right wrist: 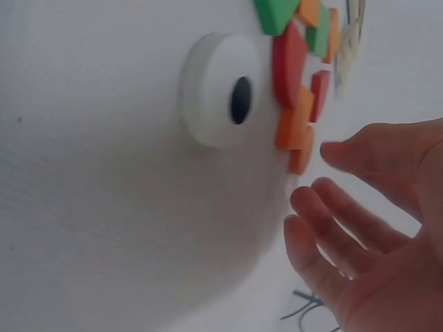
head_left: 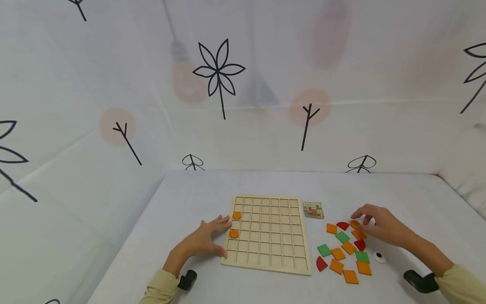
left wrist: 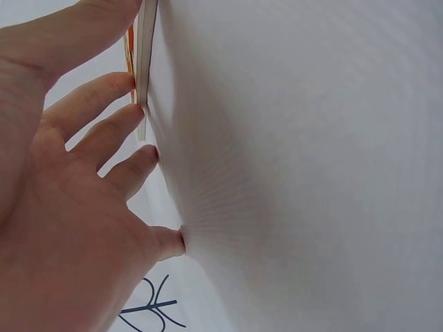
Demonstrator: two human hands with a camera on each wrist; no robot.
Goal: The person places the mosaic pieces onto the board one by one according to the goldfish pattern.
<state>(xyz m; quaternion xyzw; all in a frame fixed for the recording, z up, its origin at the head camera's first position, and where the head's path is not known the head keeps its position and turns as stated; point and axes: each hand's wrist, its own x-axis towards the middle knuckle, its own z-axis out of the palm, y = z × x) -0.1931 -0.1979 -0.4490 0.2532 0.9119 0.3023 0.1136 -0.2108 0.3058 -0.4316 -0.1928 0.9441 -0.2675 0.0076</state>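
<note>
A pale wooden grid board (head_left: 265, 238) lies on the table, with orange discs (head_left: 234, 233) in two squares of its left column. Along the board's left edge my left hand (head_left: 203, 239) rests with fingers spread. The left wrist view shows its fingertips (left wrist: 142, 111) against the board's side. My right hand (head_left: 381, 226) hovers over the far end of a group of loose pieces, closest to an orange disc (head_left: 355, 224). In the right wrist view its thumb (right wrist: 339, 153) and fingers stand apart, with nothing between them.
Around the loose disc lie several orange squares (head_left: 348, 248), green squares (head_left: 342, 237) and red wedges (head_left: 321, 264). A white round piece with a black dot (head_left: 379, 257) sits right of them. Beyond, beside the board, is a small patterned card (head_left: 313, 210). White printed cloth (head_left: 258, 139) hangs behind.
</note>
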